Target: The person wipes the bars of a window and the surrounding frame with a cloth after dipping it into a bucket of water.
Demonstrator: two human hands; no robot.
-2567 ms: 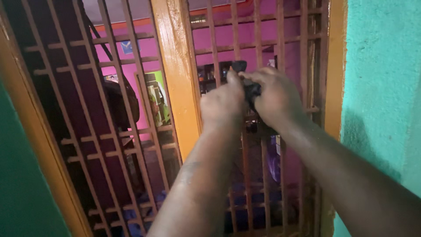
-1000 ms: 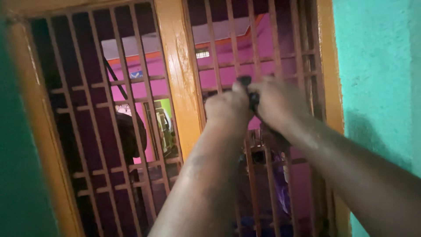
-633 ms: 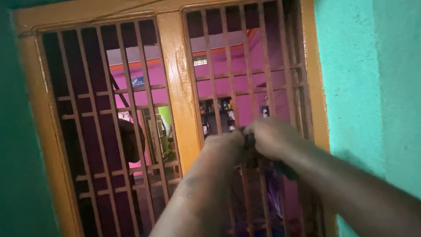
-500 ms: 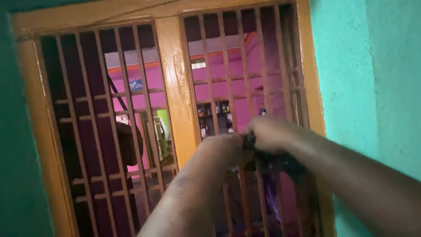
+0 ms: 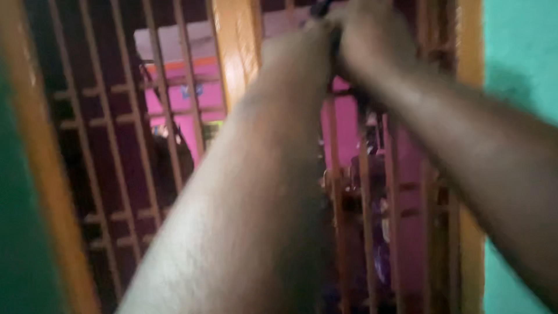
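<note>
Both my arms reach up to a barred wooden window grille [image 5: 168,116]. My left hand [image 5: 299,49] and my right hand [image 5: 372,35] are pressed together at the top edge of the view, against the bars of the right panel. Their fingers are closed around a small dark object [image 5: 335,40], of which only a thin strip shows between them. The picture is blurred, so I cannot tell what the object is or whether it is fixed to the bars.
An orange wooden post [image 5: 235,52] divides the grille into two panels. A teal wall [image 5: 520,64] stands at the right and another teal surface [image 5: 20,250] at the left. Behind the bars lies a pink room with dark shapes.
The view has tilted down and closed in, so my hands now sit at the top edge. They stay joined on the dark object at the bars.
</note>
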